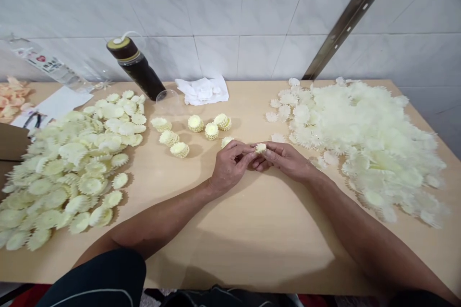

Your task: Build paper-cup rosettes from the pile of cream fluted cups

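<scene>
My left hand (229, 165) and my right hand (284, 159) meet at the middle of the wooden table (252, 230). Both pinch one small pale yellow plastic flower piece (260, 147) between their fingertips. Another flower piece (226, 141) peeks out just behind my left fingers; whether they touch it I cannot tell. Several stacked flower pieces (196, 123) stand in a loose group just beyond my hands. A big heap of whitish petal discs (374, 139) lies to the right, and a spread of yellow petal discs (72, 168) lies to the left.
A dark bottle (135, 64) leans at the back with a clear cup (167, 102) beside it. A crumpled white cloth (203, 90) lies near the tiled wall. Papers, a plastic bag and peach petals (12, 98) sit far left. A metal rail (351, 12) slants up the wall.
</scene>
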Motion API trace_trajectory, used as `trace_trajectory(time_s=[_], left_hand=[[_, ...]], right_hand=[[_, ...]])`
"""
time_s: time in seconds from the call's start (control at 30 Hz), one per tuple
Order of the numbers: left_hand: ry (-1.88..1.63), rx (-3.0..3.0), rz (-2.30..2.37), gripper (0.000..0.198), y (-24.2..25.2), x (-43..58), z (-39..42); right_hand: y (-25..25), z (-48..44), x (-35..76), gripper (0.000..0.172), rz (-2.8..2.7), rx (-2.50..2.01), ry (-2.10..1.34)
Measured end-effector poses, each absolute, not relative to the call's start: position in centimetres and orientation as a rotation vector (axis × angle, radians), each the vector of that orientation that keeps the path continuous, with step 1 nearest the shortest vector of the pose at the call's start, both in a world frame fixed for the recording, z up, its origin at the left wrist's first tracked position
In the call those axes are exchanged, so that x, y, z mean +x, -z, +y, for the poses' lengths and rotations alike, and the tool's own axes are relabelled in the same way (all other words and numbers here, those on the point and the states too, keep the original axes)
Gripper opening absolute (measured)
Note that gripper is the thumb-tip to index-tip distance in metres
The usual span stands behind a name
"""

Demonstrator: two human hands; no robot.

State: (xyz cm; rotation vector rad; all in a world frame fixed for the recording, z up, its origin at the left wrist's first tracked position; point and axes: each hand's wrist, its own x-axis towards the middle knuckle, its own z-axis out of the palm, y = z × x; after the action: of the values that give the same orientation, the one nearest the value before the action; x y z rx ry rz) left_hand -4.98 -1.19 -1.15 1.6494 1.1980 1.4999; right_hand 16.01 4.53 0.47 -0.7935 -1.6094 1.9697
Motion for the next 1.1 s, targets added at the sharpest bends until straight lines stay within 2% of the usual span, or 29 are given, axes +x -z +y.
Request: trace_trajectory(time_s=[0.2,0.37,0.5,0.67,0.77,1.1], left_hand=[[-1.414,1.571,1.183,0.017,1.2,-4.8,-1.6],[-1.293,1.421,1.201,0.026,1.6,-4.6,-1.7],[-1.297,1.451,1.164,0.026,1.1,-4.6,-1.7],[-1.26,1.417,1.104,0.03,0.5,-4.4,-1.8],[-1.273,1.434,1.099,0.034,0.5,-4.3,-1.9],[-1.24,1.453,1.031,0.03,0.7,-4.6,-1.7]], right_hand=[[-1.1,3.7,14.9,0.053,-1.632,-0.95,-1.774],[-1.1,3.1,14.3,0.051,-1.642,-1.086,-1.577],[-0.9,3.0,14.4,0.044,-1.65,-1.066,-1.593],[-1.0,3.3,14.7,0.057,-1.545,-1.043,-1.719],[-1.0,3.4,14.8,0.051,-1.503,-1.053,-1.756],[-0.8,2.6,14.2,0.054,-1.663,-1.127,-1.615]])
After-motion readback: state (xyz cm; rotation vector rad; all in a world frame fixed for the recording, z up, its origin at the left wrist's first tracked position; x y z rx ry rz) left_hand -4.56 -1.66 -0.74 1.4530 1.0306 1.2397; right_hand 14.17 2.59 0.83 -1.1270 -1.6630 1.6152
